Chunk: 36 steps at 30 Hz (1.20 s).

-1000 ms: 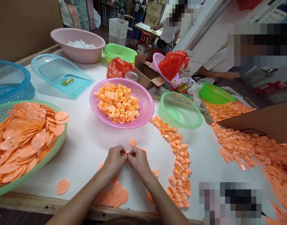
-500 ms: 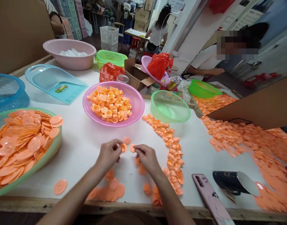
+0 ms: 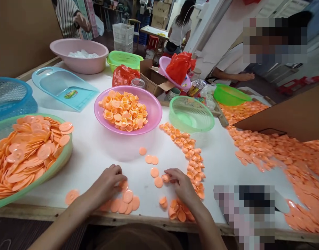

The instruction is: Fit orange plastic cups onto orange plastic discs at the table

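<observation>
Small orange plastic cups and flat orange discs lie around my hands on the white tabletop. My left hand point(image 3: 111, 182) is at the near pile of discs point(image 3: 124, 205), its curled fingertips on an orange disc point(image 3: 124, 186) they partly cover. To the right, my right hand point(image 3: 182, 184) pinches a small orange cup point(image 3: 165, 178) close to the table. Several loose round pieces point(image 3: 154, 172) form a line between and beyond the hands. By my right wrist sits a cluster of cups point(image 3: 180, 211), with a single cup point(image 3: 163, 202) beside it.
A pink bowl point(image 3: 154, 119) of orange pieces stands ahead, near a green basket point(image 3: 192, 116). A curved row of cups point(image 3: 194, 163) runs down the right. Left are a disc-filled green basket point(image 3: 68, 152) and a blue scoop point(image 3: 52, 85). A person point(image 3: 227, 66) is beyond the table.
My hands have moved apart from the middle: the left toward me to the disc pile, the right to a cup. More round pieces now lie loose in the middle.
</observation>
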Available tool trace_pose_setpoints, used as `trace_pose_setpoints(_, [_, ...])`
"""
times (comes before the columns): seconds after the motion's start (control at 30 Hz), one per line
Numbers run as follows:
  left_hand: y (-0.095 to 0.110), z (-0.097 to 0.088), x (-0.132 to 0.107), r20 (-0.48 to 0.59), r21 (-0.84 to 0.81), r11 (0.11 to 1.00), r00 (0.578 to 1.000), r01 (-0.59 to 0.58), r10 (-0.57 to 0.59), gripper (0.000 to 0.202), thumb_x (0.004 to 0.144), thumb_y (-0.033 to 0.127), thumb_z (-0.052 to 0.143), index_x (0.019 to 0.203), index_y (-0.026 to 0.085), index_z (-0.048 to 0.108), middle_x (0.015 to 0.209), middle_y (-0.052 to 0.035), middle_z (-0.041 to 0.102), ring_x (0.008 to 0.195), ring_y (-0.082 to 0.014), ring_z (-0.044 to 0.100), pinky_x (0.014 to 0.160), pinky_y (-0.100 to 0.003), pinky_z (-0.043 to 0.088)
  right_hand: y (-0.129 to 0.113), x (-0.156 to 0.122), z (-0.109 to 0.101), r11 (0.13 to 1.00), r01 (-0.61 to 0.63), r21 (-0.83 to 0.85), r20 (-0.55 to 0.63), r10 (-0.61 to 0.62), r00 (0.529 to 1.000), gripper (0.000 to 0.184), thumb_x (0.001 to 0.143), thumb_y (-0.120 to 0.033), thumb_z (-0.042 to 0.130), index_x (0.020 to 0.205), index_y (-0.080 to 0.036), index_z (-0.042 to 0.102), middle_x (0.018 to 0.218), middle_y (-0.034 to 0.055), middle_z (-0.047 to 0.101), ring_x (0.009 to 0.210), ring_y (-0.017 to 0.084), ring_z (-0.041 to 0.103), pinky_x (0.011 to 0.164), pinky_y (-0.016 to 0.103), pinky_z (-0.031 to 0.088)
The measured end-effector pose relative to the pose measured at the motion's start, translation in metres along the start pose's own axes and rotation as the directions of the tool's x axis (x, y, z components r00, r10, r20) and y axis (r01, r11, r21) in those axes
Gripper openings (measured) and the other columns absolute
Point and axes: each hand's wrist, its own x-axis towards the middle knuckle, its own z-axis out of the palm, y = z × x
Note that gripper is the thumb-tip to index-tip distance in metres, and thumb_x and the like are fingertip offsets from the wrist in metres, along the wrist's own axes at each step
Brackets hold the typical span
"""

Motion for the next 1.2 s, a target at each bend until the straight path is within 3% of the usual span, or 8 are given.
trace_pose_setpoints(0.1, [-0.001, 0.021, 0.002, -0.081, 0.084, 0.996, 0.997, 0.009, -0.002, 0.015, 0.083, 0.019, 0.058, 0.089, 0.026, 0.071, 0.086, -0.0041, 0.061, 0.084, -0.0194, 0.052, 0.071, -0.031, 0.036, 0.001, -0.002, 0.0, 0.999, 0.008, -0.041, 0.013, -0.008, 1.0, 0.054, 0.064, -0.001, 0.038, 0.1, -0.023, 0.072, 0.107, 0.0058, 0.067, 0.099, 0.018, 0.063, 0.078, 0.029, 0.052])
trace_pose_setpoints(0.27, [0.007, 0.02, 0.036, -0.181, 0.075, 0.992, 0.98, 0.098, -0.083, 0.019, 0.089, 0.027, 0.052, 0.098, 0.025, 0.068, 0.09, -0.0048, 0.059, 0.086, -0.0199, 0.05, 0.076, -0.035, 0.036, 0.004, -0.002, 0.008, 0.992, -0.006, -0.123, 0.001, 0.006, 1.0, 0.046, 0.07, -0.003, 0.042, 0.098, -0.024, 0.073, 0.105, 0.0051, 0.067, 0.101, 0.02, 0.061, 0.088, 0.033, 0.049])
trace_pose_setpoints(0.47, [0.006, 0.024, 0.035, -0.182, -0.028, 0.994, 0.978, 0.101, -0.105, 0.024, 0.083, 0.025, 0.058, 0.105, 0.028, 0.067, 0.098, -0.0041, 0.059, 0.09, -0.0201, 0.051, 0.081, -0.036, 0.039, -0.006, -0.008, 0.006, 0.986, -0.083, -0.146, -0.097, 0.069, 0.993, 0.027, 0.085, -0.018, 0.045, 0.095, -0.021, 0.07, 0.096, 0.0071, 0.066, 0.088, 0.02, 0.062, 0.079, 0.032, 0.049])
trace_pose_setpoints(0.57, [0.005, 0.026, 0.032, -0.208, -0.037, 0.995, 0.973, 0.097, -0.103, 0.024, 0.082, 0.023, 0.059, 0.103, 0.029, 0.068, 0.097, -0.0035, 0.059, 0.089, -0.02, 0.052, 0.081, -0.037, 0.039, -0.016, -0.018, 0.001, 0.974, -0.17, -0.146, 0.048, 0.179, 0.983, 0.024, 0.081, -0.024, 0.056, 0.102, -0.021, 0.068, 0.098, 0.0052, 0.064, 0.083, 0.018, 0.061, 0.073, 0.03, 0.049])
trace_pose_setpoints(0.63, [0.006, 0.026, 0.032, -0.221, -0.036, 0.994, 0.969, 0.101, -0.106, 0.021, 0.083, 0.024, 0.059, 0.101, 0.028, 0.069, 0.095, -0.0034, 0.058, 0.088, -0.0199, 0.052, 0.081, -0.037, 0.039, -0.021, -0.025, -0.001, 0.974, -0.173, -0.145, 0.17, 0.196, 0.966, 0.034, 0.075, -0.018, 0.06, 0.108, -0.023, 0.065, 0.101, 0.0035, 0.062, 0.087, 0.018, 0.061, 0.075, 0.029, 0.048])
trace_pose_setpoints(0.73, [0.007, 0.027, 0.034, -0.219, -0.04, 0.993, 0.969, 0.108, -0.114, 0.018, 0.084, 0.027, 0.06, 0.101, 0.027, 0.069, 0.094, -0.0033, 0.058, 0.088, -0.0201, 0.052, 0.081, -0.037, 0.039, -0.024, -0.028, 0.002, 0.981, -0.153, -0.116, 0.22, 0.176, 0.959, 0.032, 0.075, -0.015, 0.056, 0.104, -0.024, 0.065, 0.1, 0.0029, 0.061, 0.089, 0.018, 0.06, 0.079, 0.029, 0.048])
trace_pose_setpoints(1.03, [0.009, 0.032, 0.032, -0.246, -0.027, 0.991, 0.96, 0.13, -0.133, 0.019, 0.085, 0.026, 0.06, 0.102, 0.026, 0.069, 0.095, -0.0039, 0.058, 0.09, -0.0207, 0.052, 0.082, -0.039, 0.038, -0.025, -0.024, 0.005, 0.986, -0.145, -0.081, 0.186, 0.158, 0.97, 0.019, 0.082, -0.023, 0.058, 0.099, -0.023, 0.067, 0.096, 0.0039, 0.064, 0.083, 0.018, 0.061, 0.073, 0.029, 0.048])
trace_pose_setpoints(1.2, [0.006, 0.035, 0.032, -0.284, -0.036, 0.993, 0.951, 0.115, -0.121, 0.024, 0.083, 0.026, 0.062, 0.107, 0.025, 0.068, 0.096, -0.0041, 0.059, 0.09, -0.0207, 0.053, 0.081, -0.038, 0.038, -0.021, -0.028, 0.016, 0.982, -0.027, -0.185, 0.134, 0.053, 0.99, 0.021, 0.09, -0.021, 0.047, 0.093, -0.021, 0.068, 0.088, 0.0054, 0.063, 0.082, 0.019, 0.061, 0.074, 0.031, 0.047])
